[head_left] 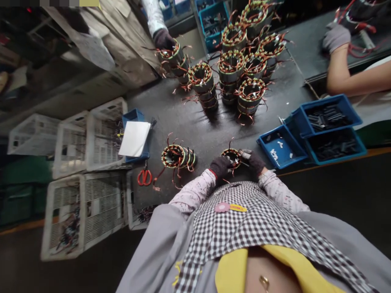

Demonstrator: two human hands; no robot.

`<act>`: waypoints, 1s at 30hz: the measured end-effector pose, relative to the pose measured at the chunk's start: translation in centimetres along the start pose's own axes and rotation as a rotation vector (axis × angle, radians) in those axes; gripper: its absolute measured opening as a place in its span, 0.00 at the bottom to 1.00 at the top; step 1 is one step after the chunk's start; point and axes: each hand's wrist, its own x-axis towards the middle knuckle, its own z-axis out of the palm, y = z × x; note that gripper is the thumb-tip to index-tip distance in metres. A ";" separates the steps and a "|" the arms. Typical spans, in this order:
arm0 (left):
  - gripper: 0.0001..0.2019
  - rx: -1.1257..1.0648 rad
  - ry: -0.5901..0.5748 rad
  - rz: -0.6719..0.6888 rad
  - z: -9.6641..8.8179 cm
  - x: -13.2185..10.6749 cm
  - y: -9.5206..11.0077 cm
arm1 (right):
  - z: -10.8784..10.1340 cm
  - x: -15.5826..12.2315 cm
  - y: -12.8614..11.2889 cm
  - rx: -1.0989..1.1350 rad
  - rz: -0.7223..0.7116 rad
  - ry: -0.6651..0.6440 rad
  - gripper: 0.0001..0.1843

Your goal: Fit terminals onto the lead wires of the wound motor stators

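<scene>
A wire-wound motor stator [231, 154] stands on the dark tabletop right in front of me, its copper windings and loose leads around the open top. My left hand [220, 165], in a dark glove with a red cuff, is closed on the left side of its rim. On the opposite side, my right hand [254, 162], in a dark glove with paler fingertips, has its fingers bent against the rim. Any small part between those fingertips is too small to make out. To the left, a second stator stack [179, 156] lies on its side with leads trailing.
Several stacked stators [231, 67] stand at the back. A co-worker's gloved hand [165, 39] touches one; another's hand [336, 37] is far right. Blue bins [282, 144] flank my right. Red-handled scissors [144, 177], white paper [135, 138] and white crates [105, 203] are left.
</scene>
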 end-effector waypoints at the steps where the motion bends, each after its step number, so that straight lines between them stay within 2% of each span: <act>1: 0.22 0.013 -0.013 0.005 0.0 0.0 -0.1 | 0.0 0.0 -0.1 0.030 0.040 -0.022 0.27; 3: 0.23 0.020 -0.023 0.010 -0.2 -0.3 0.0 | -0.1 -0.1 -0.2 0.029 0.127 -0.078 0.30; 5: 0.25 -0.005 0.027 -0.007 -0.2 -0.8 0.2 | -0.4 -0.5 -0.4 -0.073 0.106 -0.096 0.30; 7: 0.30 -0.031 0.112 -0.034 0.1 -1.2 0.7 | -0.8 -1.1 -0.5 -0.227 0.012 -0.024 0.31; 9: 0.34 -0.040 0.163 -0.058 0.7 -1.2 1.3 | -1.2 -1.6 -0.4 -0.385 -0.030 0.129 0.32; 11: 0.35 -0.033 0.145 -0.082 1.5 -0.6 2.1 | -0.9 -1.9 -0.3 -0.508 0.002 0.213 0.32; 14: 0.32 0.011 0.080 -0.119 2.6 0.8 3.3 | 0.6 -1.6 -0.3 -0.600 -0.049 0.152 0.22; 16: 0.31 0.041 0.061 -0.121 3.2 1.5 3.9 | 1.8 -1.2 -0.3 -0.596 -0.136 0.150 0.17; 18: 0.31 0.047 0.072 -0.112 3.6 1.9 4.1 | 2.5 -0.7 -0.2 -0.491 -0.174 0.192 0.20; 22: 0.28 0.030 0.122 -0.115 4.2 1.7 3.7 | 1.1 -0.1 -0.1 -0.279 -0.172 0.226 0.27; 24: 0.28 0.021 0.135 -0.124 4.4 1.6 3.5 | -0.2 -0.1 -0.7 -0.265 -0.189 0.168 0.27; 26: 0.28 0.005 0.147 -0.134 4.5 1.7 3.4 | -1.2 -0.5 -1.6 -0.361 -0.220 0.054 0.23; 28: 0.28 -0.014 0.158 -0.136 4.6 1.8 3.4 | -1.5 -1.2 -2.5 -0.618 -0.288 -0.063 0.17; 30: 0.28 -0.027 0.177 -0.123 4.7 1.8 3.4 | -0.9 -2.0 -3.3 -0.909 -0.379 -0.153 0.15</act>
